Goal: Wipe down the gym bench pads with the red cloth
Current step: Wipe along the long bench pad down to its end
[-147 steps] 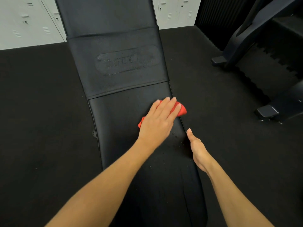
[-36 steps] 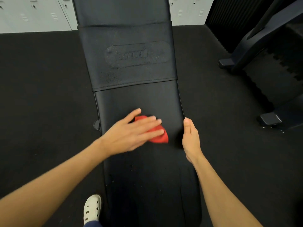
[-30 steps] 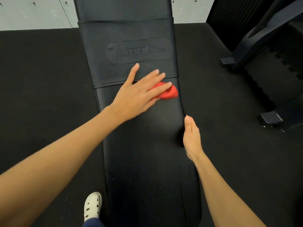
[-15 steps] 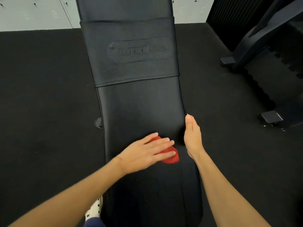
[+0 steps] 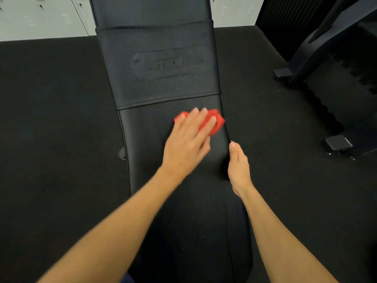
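**Red cloth at right edge of pad, under left hand**

Right hand (image 5: 237,166) lies against the right edge of the bench pad (image 5: 146,139), thumb on top. Its fingers are hidden, so grip cannot be told. Left hand (image 5: 188,139), fingers straight, presses flat on the red cloth (image 5: 216,123). Cloth bunched, long axis across the pad, just short of the stitched band (image 5: 159,94). Band's embossed oval label is illegible. Pad runs lengthwise toward white lockers (image 5: 40,17).

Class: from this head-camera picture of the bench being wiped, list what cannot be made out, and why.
Lettering on the oval label: head view, too faint and blurred to read.
The red cloth: mostly covered by the left hand, and motion-blurred.
Fingers of the right hand: hidden below the right edge of the bench pad.
Its far end: cut off by the picture's top edge.
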